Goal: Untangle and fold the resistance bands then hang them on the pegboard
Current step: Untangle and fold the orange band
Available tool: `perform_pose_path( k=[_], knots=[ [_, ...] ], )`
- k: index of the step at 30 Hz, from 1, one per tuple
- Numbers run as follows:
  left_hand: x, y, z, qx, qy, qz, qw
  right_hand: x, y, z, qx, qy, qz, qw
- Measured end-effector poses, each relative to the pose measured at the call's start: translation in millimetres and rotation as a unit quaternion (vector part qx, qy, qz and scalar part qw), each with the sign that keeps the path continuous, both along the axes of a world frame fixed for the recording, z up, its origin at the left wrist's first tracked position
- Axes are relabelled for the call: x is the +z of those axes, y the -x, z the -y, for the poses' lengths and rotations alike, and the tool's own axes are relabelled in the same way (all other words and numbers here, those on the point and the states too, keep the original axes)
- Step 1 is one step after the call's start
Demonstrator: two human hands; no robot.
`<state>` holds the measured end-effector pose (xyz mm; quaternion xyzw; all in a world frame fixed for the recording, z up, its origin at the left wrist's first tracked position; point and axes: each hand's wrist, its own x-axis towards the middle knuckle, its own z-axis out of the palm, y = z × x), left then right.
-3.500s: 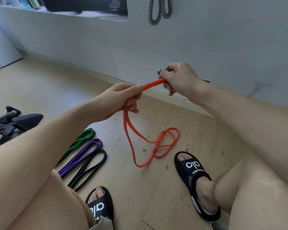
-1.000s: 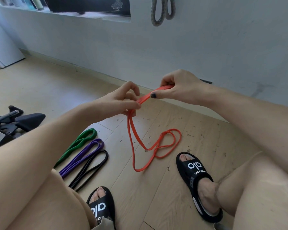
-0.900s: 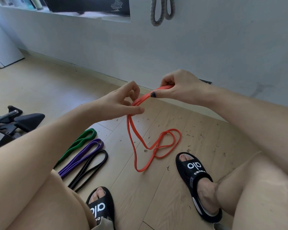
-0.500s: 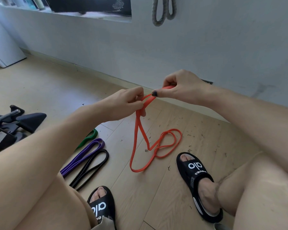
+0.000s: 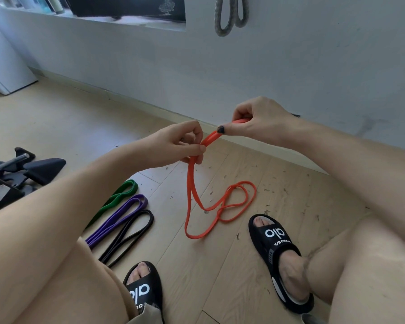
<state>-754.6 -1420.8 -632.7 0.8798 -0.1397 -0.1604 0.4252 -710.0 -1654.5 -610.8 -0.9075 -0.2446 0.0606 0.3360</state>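
An orange resistance band hangs from both my hands, and its lower loops lie tangled on the wooden floor. My left hand pinches the doubled strands where they drop down. My right hand grips the band's upper end a little higher and to the right, thumb laid along it. Green, purple and black bands lie folded side by side on the floor at the left. A grey band hangs on the wall above.
My feet in black slides rest on the floor either side of the orange loops. Black exercise equipment stands at the far left. The grey wall runs close behind my hands. A white cabinet stands in the left corner.
My left hand opened briefly, then closed its fingers on the orange strands nearer my right hand. The hanging strands drew together into a narrower loop. My right hand stayed put.
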Motion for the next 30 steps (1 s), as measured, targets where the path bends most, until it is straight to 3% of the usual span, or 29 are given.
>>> perform_pose_path(
  k=[7, 30],
  knots=[
    [-0.5, -0.1, -4.4, 0.032, 0.059, -0.025, 0.997, -1.0, -2.9, -2.2, 0.000, -0.003, 0.012, 1.000],
    [3.1, -2.4, -3.6, 0.048, 0.045, 0.032, 0.997, -5.6, -8.9, -0.6, -0.006, 0.023, 0.011, 1.000]
  ],
)
